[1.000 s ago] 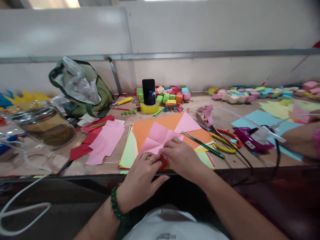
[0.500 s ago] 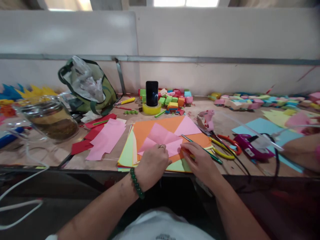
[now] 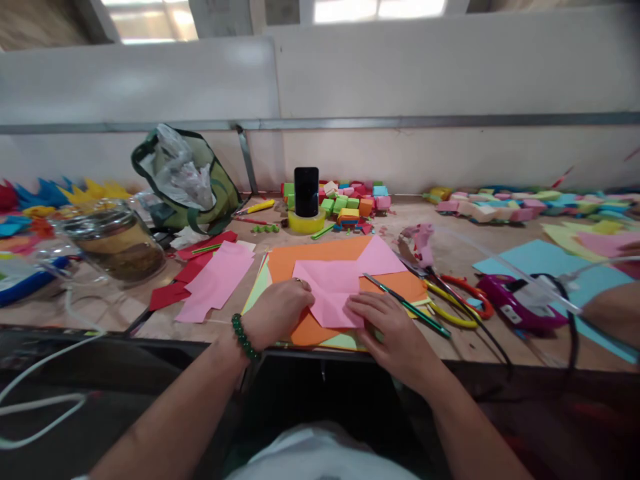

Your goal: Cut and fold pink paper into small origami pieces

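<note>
A creased square of pink paper lies over an orange sheet on a stack of coloured paper. My left hand, with a green bead bracelet at the wrist, is closed on the square's left edge; its thumb is mostly hidden. At the lower right corner, my right hand has its fingers on top of the pink paper and the thumb below, closed on it. A second pink piece lies behind. Beside my right hand rests a green pen, tip toward the square.
Scissors with orange and yellow handles and a purple glue gun lie to the right. A co-worker's arm reaches in there. Behind, a phone stands in yellow tape. Leftward are pink offcuts and a jar.
The pink square has turned on the stack. My left hand has moved left to its edge, and my right hand has shifted its grip to the lower right corner. The view has tilted slightly.
</note>
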Demonstrator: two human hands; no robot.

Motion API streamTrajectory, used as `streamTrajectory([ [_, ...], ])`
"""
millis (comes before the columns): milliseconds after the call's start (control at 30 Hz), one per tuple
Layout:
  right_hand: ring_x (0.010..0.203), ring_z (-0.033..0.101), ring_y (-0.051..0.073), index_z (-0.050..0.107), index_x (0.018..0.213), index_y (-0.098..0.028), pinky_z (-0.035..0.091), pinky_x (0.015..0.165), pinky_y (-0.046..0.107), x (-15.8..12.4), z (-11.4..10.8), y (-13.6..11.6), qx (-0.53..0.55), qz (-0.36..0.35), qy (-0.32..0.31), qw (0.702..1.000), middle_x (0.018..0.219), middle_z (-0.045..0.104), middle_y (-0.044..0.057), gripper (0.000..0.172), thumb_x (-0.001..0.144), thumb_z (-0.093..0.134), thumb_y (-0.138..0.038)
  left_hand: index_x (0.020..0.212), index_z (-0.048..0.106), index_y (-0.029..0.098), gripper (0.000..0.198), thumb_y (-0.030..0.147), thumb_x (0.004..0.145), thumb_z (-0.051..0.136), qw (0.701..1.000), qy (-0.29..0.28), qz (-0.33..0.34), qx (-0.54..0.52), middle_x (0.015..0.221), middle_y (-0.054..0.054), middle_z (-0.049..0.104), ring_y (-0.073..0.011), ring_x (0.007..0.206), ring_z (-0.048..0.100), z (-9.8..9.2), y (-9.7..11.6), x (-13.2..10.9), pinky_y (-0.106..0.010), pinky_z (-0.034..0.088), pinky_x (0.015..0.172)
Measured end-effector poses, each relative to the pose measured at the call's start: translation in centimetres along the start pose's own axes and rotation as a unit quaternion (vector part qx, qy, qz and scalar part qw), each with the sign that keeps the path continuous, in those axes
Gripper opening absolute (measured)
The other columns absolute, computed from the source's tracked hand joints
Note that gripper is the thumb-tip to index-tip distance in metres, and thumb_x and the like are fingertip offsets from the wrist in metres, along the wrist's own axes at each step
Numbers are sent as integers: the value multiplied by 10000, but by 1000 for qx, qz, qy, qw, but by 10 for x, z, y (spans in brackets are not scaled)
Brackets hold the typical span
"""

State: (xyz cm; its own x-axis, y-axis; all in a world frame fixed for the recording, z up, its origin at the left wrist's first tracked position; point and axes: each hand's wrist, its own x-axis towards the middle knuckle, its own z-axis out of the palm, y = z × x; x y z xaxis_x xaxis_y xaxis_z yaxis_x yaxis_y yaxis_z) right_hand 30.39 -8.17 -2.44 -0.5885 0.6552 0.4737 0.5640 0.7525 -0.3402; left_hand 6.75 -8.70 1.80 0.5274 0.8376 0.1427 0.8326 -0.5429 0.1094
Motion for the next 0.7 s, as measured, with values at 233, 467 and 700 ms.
streamTrajectory([
  [233, 851, 598, 222, 682, 938, -175, 457, 808, 399, 9, 9, -17, -131, -30, -48, 990, 931, 706, 86, 167, 859, 551, -110, 960, 664, 136, 246, 53, 838, 466, 999, 33, 4, 12, 1002, -110, 664, -226, 974, 581, 13, 12, -18, -395, 475, 878],
  [467, 939, 608, 172, 676, 970, -197, 480, 842, 291, 24, -8, -11, 53, 23, -137, 989, 1011, 688, 60, 181, 869, 537, -142, 1117, 632, 129, 323, 97, 855, 446, 991, 106, -2, -84, 1178, -117, 639, -217, 1100, 569, 27, 12, -41, -375, 456, 977],
  [700, 718, 597, 158, 661, 798, -205, 433, 638, 266, 51, -15, 4, 64, 183, -174, 965, 790, 673, 14, 231, 878, 536, -382, 1102, 637, 149, 302, 328, 885, 526, 983, 115, -8, -145, 1200, -124, 637, -240, 1142, 564, 29, 7, -46, -405, 465, 984],
])
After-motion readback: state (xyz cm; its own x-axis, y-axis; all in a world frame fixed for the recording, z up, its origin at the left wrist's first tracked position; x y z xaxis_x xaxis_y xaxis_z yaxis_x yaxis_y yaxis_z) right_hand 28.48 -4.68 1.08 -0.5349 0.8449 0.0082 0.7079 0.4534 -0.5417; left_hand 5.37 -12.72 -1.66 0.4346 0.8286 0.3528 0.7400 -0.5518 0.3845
